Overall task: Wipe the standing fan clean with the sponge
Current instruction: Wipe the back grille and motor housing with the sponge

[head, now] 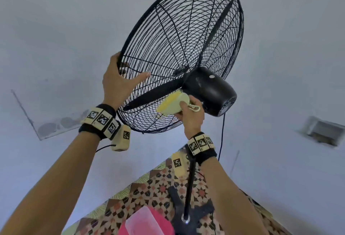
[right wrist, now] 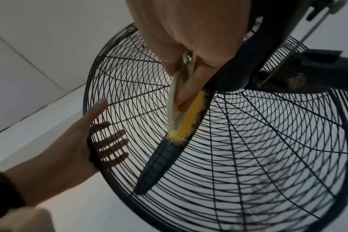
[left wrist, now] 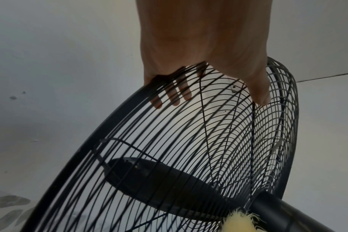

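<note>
A black standing fan is seen from behind, its wire cage [head: 186, 38] tilted and its motor housing [head: 211, 89] facing me. My left hand [head: 119, 81] grips the cage's left rim, fingers hooked over the front and thumb lying on the rear wires [left wrist: 258, 94]. My right hand [head: 190, 115] holds a sponge [head: 171, 104] with a pale green plastic back and a yellow face. The yellow face [right wrist: 189, 116] presses on the rear grille just beside the motor, over a black blade [right wrist: 159, 164]. From the left wrist, the sponge's [left wrist: 236, 222] frayed edge shows at the bottom.
The fan's pole [head: 190, 178] drops to a black base [head: 203, 208] on a patterned floor [head: 149, 184]. A pink plastic container [head: 147, 221] sits by the base. A dark cord [head: 222, 135] hangs from the motor. Pale walls stand behind, with a box fitting [head: 323, 132] at right.
</note>
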The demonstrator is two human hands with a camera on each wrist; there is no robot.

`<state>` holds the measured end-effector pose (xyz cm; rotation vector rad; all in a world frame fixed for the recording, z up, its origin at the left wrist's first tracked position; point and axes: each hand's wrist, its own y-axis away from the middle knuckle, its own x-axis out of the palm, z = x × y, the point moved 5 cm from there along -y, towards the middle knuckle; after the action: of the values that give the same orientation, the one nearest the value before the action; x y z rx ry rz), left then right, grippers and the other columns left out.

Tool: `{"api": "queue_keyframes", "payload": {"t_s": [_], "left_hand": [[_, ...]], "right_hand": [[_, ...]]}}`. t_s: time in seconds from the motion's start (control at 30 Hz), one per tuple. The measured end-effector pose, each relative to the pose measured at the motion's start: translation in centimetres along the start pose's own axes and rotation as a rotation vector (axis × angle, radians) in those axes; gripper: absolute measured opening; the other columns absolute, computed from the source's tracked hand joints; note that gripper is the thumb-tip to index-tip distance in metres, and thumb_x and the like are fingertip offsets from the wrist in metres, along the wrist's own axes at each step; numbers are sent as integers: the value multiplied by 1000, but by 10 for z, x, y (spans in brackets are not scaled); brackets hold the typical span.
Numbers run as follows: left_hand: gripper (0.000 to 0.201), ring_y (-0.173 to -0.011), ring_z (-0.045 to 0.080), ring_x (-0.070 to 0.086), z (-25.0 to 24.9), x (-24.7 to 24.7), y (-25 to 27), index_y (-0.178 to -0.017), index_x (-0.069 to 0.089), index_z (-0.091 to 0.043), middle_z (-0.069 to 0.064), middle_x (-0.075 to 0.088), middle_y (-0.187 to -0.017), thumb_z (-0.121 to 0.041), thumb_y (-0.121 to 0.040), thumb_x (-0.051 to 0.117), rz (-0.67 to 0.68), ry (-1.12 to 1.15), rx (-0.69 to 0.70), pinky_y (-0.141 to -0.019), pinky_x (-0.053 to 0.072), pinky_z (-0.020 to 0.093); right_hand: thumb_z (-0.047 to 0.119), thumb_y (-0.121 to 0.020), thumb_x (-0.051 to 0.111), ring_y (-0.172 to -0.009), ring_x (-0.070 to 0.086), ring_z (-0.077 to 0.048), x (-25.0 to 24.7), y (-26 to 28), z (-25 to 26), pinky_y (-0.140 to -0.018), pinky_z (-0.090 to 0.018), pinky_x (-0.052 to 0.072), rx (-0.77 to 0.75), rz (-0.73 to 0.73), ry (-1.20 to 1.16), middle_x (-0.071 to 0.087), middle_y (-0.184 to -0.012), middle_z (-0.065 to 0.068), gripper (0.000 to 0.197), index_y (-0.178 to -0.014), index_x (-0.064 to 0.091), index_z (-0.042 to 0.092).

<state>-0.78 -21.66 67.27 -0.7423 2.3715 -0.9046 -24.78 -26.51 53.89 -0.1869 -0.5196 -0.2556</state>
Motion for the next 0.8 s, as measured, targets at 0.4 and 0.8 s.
{"api": "queue_keyframes", "payload": {"t_s": [0.4, 0.8], "left_hand": [[97, -114, 6, 61, 8, 1, 0, -145, 46, -26, -10, 64, -129, -71, -69, 85, -30, 33, 61, -102, 52, 31], [95, -108, 3, 61, 7, 6, -1, -145, 45, -27, -10, 66, -122, -72, -71, 82, -55, -6, 65, -94, 46, 14]], "right_hand": [[-1, -92, 68, -108, 68, -37, 3, -8, -10, -63, -34, 63, 77, -117, -114, 67, -122, -22, 37, -128, 61, 3], [6, -102, 58, -109, 70, -37, 8, 1, 5, -74, -33, 63, 24, 26, -164, 69, -120, -18, 34, -136, 58, 9]]}}
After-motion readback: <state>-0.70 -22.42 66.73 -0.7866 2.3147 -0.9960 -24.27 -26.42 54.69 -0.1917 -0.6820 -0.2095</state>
